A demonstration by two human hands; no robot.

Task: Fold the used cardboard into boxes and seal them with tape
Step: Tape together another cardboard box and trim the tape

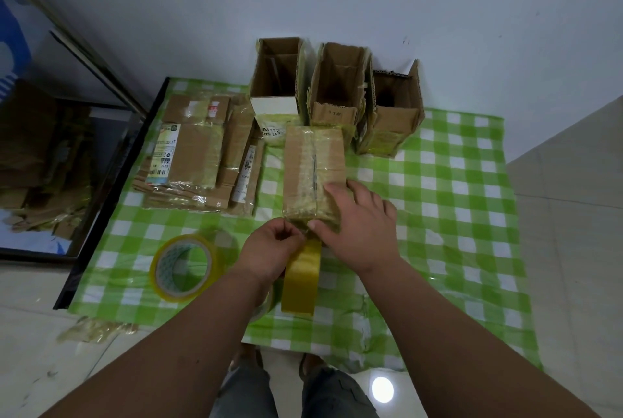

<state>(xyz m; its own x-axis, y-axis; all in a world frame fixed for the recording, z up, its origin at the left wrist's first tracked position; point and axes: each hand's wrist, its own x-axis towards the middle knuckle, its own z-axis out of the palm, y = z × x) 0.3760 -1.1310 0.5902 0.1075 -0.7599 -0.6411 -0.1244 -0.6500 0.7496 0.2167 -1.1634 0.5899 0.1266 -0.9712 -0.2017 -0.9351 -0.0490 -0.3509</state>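
Two hands: both at the near end of the closed box (313, 171).
Box: lies on the green checked cloth (455, 215), a tape seam along its top.
Right hand (357, 225): fingers spread flat over the box's near right corner, thumb pressing its end.
Left hand (269, 249): fingers curled, pinching the tape at the box's end.
Tape roll (301, 277): stands on edge under my left hand.
Second roll (185, 266): lies left, apart.
Open boxes (337, 87): three upright behind.
Flat cardboard (199, 154): stacked left.
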